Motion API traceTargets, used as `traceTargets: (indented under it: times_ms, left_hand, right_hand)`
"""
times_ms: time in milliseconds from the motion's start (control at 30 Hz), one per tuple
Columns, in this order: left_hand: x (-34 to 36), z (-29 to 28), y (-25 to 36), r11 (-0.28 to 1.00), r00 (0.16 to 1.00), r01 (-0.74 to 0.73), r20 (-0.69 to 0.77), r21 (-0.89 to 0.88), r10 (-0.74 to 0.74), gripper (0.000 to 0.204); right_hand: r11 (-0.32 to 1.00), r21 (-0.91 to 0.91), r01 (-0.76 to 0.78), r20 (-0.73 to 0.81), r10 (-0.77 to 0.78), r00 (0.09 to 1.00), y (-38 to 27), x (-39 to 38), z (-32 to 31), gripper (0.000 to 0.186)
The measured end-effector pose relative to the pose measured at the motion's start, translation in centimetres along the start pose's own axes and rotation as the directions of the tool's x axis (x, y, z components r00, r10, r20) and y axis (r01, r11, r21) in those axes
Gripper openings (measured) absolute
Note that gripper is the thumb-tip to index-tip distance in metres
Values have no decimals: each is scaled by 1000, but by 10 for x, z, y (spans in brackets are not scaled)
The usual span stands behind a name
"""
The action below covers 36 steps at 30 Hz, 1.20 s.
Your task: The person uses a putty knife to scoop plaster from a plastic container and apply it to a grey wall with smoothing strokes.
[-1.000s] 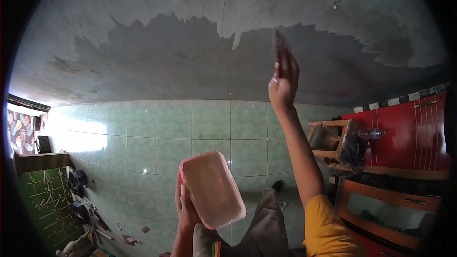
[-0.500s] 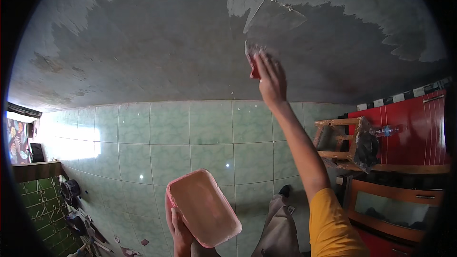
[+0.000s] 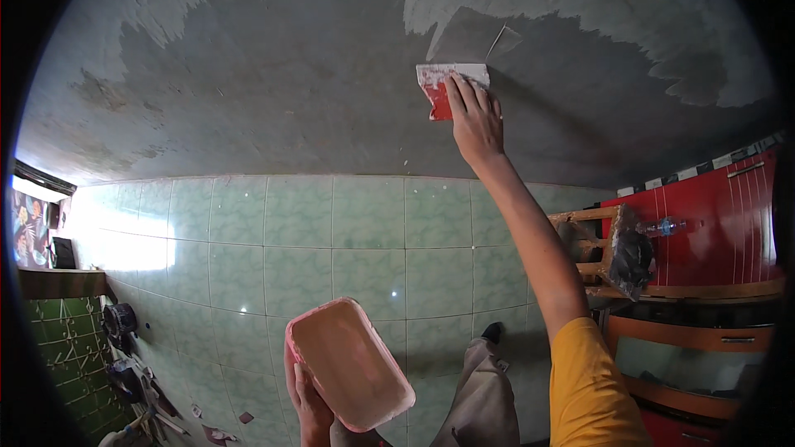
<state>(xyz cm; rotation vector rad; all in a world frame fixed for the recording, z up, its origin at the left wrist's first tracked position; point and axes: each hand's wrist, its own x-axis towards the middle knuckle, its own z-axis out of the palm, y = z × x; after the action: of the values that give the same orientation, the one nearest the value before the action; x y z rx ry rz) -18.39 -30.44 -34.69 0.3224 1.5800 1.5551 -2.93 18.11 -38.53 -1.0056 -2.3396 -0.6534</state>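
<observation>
My right hand (image 3: 474, 120) grips a red putty scraper (image 3: 439, 103) with a wide, white-smeared blade, held against the dark grey patch of the wall (image 3: 281, 83). A smeared, paler streak shows just above the blade, and lighter coating covers the upper wall. Low in the picture, my left hand (image 3: 302, 389) supports a pink rectangular tub (image 3: 352, 364) by its left side, fingers curled against it. The tub's inside looks pale and streaked; I cannot make out how much it holds.
Green tiles (image 3: 368, 273) run below the wall. At the right stand a wooden stool (image 3: 592, 269) with dark plastic, a plastic bottle (image 3: 667, 227), a red cabinet (image 3: 712, 232) and an orange glass-fronted cabinet (image 3: 687, 364). At the left are dark containers (image 3: 120, 323) and a green grille panel (image 3: 58, 339).
The scraper has moved left across the wall and turned from upright to level, leaving a streak above it. The tub in my left hand has shifted slightly down and left.
</observation>
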Motion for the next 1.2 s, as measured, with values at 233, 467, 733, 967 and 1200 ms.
traceTargets:
  times_ms: [233, 467, 733, 967, 1200]
  left_hand:
    - [-13, 6, -5, 1000, 1000, 9, -3, 19, -9, 62]
    - [-21, 10, -15, 1000, 999, 16, -48, 10, -16, 66]
    - [-24, 21, 1, 999, 998, -27, -49, 37, 29, 63]
    - [-31, 24, 8, 999, 1000, 19, 9, 34, -19, 65]
    - [-26, 32, -4, 999, 998, 44, -40, -6, -44, 66]
  right_hand:
    - [998, -55, -15, -301, -2, 954, 52, 66, -67, 59]
    - [989, -147, 9, -54, -17, 998, 43, 5, -1, 57]
    - [996, 57, -62, 78, 58, 995, 46, 9, -31, 54]
    - [996, -40, -86, -211, 76, 975, 96, 51, -57, 63]
    - [991, 33, -132, -25, 133, 991, 77, -27, 13, 66]
